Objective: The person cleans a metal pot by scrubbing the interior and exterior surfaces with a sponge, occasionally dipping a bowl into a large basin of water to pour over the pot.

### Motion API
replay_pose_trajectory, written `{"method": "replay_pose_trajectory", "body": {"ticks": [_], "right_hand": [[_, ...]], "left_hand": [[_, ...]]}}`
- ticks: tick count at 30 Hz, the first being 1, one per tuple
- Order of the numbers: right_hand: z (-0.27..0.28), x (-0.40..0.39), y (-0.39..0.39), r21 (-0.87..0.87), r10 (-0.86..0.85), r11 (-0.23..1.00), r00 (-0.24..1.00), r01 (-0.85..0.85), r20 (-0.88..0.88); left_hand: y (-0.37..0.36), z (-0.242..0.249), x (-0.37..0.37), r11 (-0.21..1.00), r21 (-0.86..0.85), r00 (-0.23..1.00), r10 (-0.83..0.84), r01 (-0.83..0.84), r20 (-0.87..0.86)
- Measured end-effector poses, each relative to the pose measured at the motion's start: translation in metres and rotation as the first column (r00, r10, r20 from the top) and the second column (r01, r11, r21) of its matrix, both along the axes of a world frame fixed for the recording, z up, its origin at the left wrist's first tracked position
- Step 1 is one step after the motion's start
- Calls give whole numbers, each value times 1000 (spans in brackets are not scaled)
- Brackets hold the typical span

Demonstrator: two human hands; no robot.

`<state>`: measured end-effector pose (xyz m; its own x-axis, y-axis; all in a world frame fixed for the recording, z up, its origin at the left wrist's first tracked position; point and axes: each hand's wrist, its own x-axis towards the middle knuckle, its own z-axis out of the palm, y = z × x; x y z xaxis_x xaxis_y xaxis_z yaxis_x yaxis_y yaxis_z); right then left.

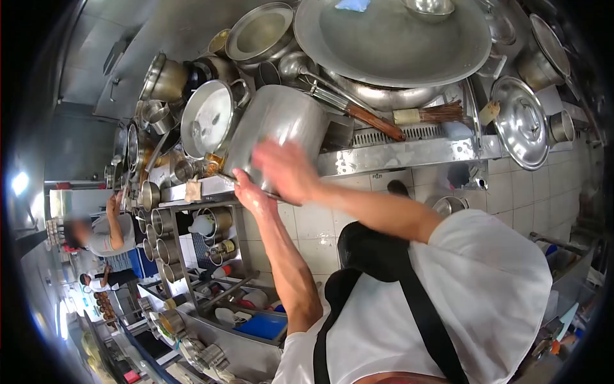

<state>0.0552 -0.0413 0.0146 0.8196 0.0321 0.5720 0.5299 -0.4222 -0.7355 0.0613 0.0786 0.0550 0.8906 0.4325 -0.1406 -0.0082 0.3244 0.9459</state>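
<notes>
A large steel pot [281,118] lies tipped over at the front edge of the counter, its rounded side up and its rim toward me. My left hand [254,194] is closed on the rim, with the thumb up along the outside. Over the side of the pot is my right hand [286,168], blurred by motion, its fingers stretched out and holding nothing. The inside of the pot is hidden. Just right of it lie a wire whisk [329,96] and a wooden-handled tool [377,123]. A two-handled pan [208,118] stands to its left.
A huge wok [390,45] fills the back of the counter. A bamboo brush [435,114] and a domed lid [521,121] are on the right. Below left, a rack [240,233] holds several pots. Another person [105,230] stands farther left. The tiled floor [316,227] shows below the counter.
</notes>
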Motion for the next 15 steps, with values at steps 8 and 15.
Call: {"method": "replay_pose_trajectory", "body": {"ticks": [8,15], "right_hand": [[5,96,-63,-143,-238,961,971,238,19],[-25,33,-74,-522,67,851,973,60,220]], "left_hand": [[7,-6,-10,995,73,997,64,-61,-45],[13,3,-29,986,-151,997,-64,68,31]]}}
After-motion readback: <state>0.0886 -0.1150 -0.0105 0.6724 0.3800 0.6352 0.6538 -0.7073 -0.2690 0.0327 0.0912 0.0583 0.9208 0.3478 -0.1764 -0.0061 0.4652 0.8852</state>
